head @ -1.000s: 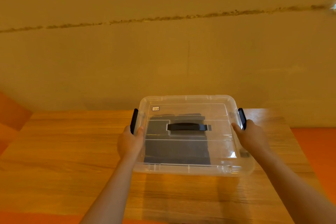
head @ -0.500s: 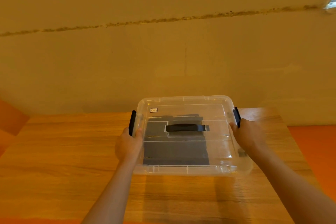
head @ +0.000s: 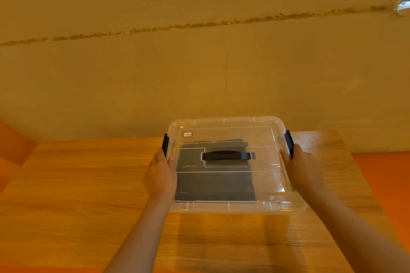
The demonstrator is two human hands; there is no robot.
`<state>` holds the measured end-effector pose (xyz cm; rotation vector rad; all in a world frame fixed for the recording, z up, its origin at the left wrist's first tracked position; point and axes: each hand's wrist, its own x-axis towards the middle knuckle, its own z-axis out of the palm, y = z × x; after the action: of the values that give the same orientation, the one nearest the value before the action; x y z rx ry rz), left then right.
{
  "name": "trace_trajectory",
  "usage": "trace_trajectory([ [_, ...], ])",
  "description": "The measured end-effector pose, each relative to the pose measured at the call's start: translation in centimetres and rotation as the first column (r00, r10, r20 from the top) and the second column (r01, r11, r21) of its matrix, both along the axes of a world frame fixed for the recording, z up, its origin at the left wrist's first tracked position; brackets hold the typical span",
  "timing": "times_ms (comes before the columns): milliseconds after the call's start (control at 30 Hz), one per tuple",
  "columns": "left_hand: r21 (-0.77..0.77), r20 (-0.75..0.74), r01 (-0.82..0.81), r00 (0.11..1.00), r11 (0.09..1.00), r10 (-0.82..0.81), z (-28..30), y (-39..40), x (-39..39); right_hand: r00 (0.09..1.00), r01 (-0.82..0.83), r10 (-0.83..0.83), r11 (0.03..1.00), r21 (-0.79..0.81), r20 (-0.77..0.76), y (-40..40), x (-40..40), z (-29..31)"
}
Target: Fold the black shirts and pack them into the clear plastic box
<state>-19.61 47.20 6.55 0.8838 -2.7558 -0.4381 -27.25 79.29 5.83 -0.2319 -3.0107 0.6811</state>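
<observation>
- The clear plastic box (head: 230, 206) sits on the wooden worktop (head: 77, 184), toward its far edge and close to the wall (head: 199, 73) behind.
- Its clear lid (head: 261, 139) is on, with a black carry handle (head: 225, 155) lying flat across the middle of the top.
- Through the lid, the folded black shirts (head: 213, 186) show as a dark, flat stack inside the box, filling the middle and left part of the floor; the right strip of the box looks bare. How many shirts are in the stack cannot be told.
- A small label (head: 187, 134) sits on the lid near the far left corner.
- The left hand (head: 161, 175) grips the left side of the box: thumb on the lid edge, fingers curled around the side just below the left black latch (head: 165, 142).
- The right hand (head: 304, 168) holds the right side, with its fingertips up against the right black latch (head: 289, 142); this hand is blurred, so the exact curl of its fingers is hard to read, though it wraps the box edge.
- Both forearms reach in from the near edge, 1 on each side of the box.
- Orange floor (head: 386, 184) shows beyond the worktop on the right and the left.
</observation>
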Motion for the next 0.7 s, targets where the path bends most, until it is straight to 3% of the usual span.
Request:
trace_trajectory([
  [67, -0.065, -0.071, 0.171, 0.982, 0.983, -0.175, -0.2, 0.0, 0.1, 0.999, -0.014, 0.013, 0.999, -0.034, -0.032, -0.4, 0.7, -0.2],
  [133, -0.136, -0.100, 0.346, 0.928, 0.928, -0.360, -0.5, 0.0, 0.2, 0.983, -0.126, 0.130, 0.991, 0.040, -0.131, -0.6, 1.3, -0.4],
  [200, -0.136, -0.051, 0.498, 0.860, 0.857, -0.508, -0.5, 0.3, 0.5, 0.913, -0.296, 0.337, 0.935, 0.194, -0.231, -0.5, 1.7, -0.7],
  [267, -0.061, 0.040, 0.582, 0.813, 0.811, -0.581, -0.1, 0.5, 0.8, 0.852, -0.422, 0.482, 0.864, 0.276, -0.204, -0.3, 2.3, -0.7],
  [433, -0.030, 0.177, 0.621, 0.774, 0.783, -0.608, -0.1, 0.1, 1.7, 0.747, -0.602, 0.664, 0.696, 0.392, -0.034, -0.6, 4.3, -1.0],
  [700, -0.014, 0.181, 0.565, 0.813, 0.825, -0.553, 0.3, -0.6, 1.9, 0.755, -0.614, 0.655, 0.691, 0.383, 0.027, -2.1, 3.5, -0.1],
])
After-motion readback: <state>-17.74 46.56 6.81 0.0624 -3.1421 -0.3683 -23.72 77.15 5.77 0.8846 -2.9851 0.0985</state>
